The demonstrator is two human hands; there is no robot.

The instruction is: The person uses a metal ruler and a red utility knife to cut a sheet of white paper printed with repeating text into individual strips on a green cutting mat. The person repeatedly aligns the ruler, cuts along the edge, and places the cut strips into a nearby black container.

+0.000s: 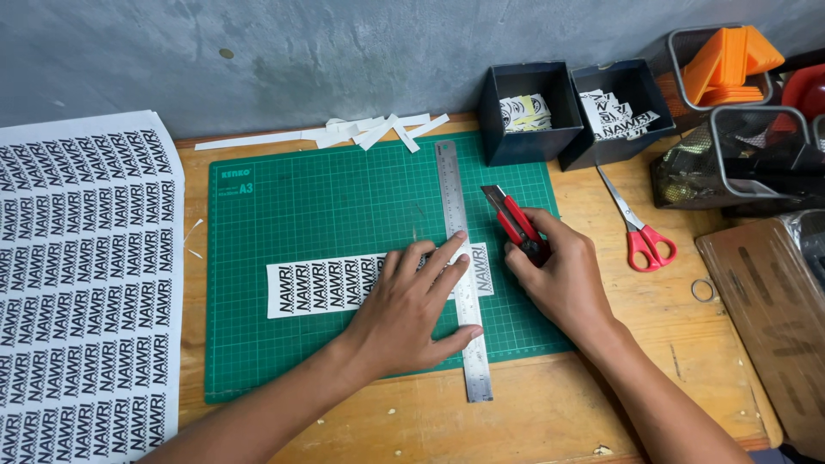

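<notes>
The left hand lies flat, pressing a metal ruler onto a strip of stickers in the middle of the green mat. The right hand holds a red knife tight, just beside the ruler's right edge. Red scissors lie on the table near the mat's right edge.

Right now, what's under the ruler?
The ruler lies across the printed strip on the green mat. The left hand presses on both and hides where they cross. The right hand holds a red cutter beside it.
</notes>
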